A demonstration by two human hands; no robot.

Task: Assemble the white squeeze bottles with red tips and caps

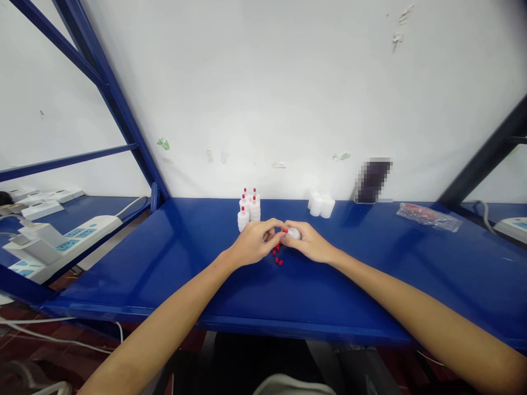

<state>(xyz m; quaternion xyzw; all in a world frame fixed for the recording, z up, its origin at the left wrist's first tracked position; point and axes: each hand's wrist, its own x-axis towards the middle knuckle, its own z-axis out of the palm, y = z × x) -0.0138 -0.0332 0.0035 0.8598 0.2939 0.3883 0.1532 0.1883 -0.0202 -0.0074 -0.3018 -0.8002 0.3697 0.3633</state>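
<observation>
My right hand (312, 241) is wrapped round a small white plastic bottle (293, 233), tilted so that its neck end points left. Fingertips of my left hand (257, 241) pinch a red cap (285, 231) at that end of the bottle; whether the cap sits on the neck is hard to see. Just below both hands, several loose red caps (277, 260) lie on the blue table. Behind my left hand stands a group of white bottles (254, 209) with red caps on. White bottles without red caps (321, 204) stand together farther back, right of centre.
The blue table (197, 274) meets a white wall at the back. A blurred dark upright object (374, 180) leans there, and a clear plastic bag (428, 215) with red contents lies at right. Power strips (78, 238) are beyond the blue frame at left.
</observation>
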